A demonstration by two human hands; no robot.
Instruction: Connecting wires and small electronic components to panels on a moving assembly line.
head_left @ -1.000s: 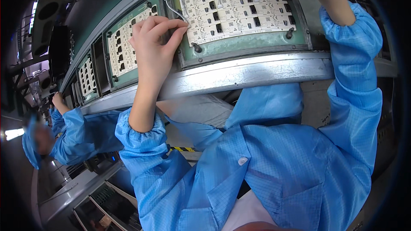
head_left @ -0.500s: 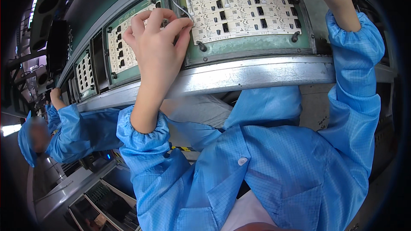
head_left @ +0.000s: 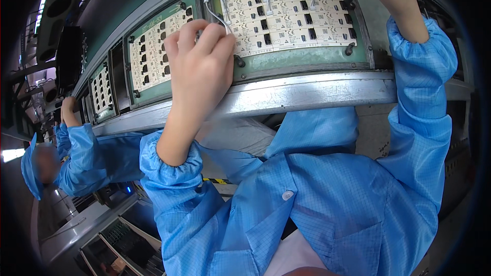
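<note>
My left hand point(head_left: 202, 66) is closed at the left edge of a cream circuit board panel point(head_left: 286, 33), fingertips pinched on the end of a thin white cable point(head_left: 214, 13). The fingers hide the cable's tip. The panel carries rows of black components and sits in a green fixture point(head_left: 307, 56) with black clamps. More white cables with small plugs point(head_left: 269, 12) lie across its upper part. On the right, my forearm point(head_left: 399, 5) reaches past the top edge of the picture, so my right hand is out of sight.
A metal rail point(head_left: 312, 89) runs along the near side of the fixtures. To the left, a second panel point(head_left: 146, 53) and a smaller third panel point(head_left: 101, 89) sit in the same line. A co-worker in blue point(head_left: 97, 158) stands farther left, near shelved trays point(head_left: 128, 240).
My left hand has shifted slightly right and down, its fingers curling in more at the panel's edge. The view has tilted slightly, showing more of the panel's top. My right forearm stays raised.
</note>
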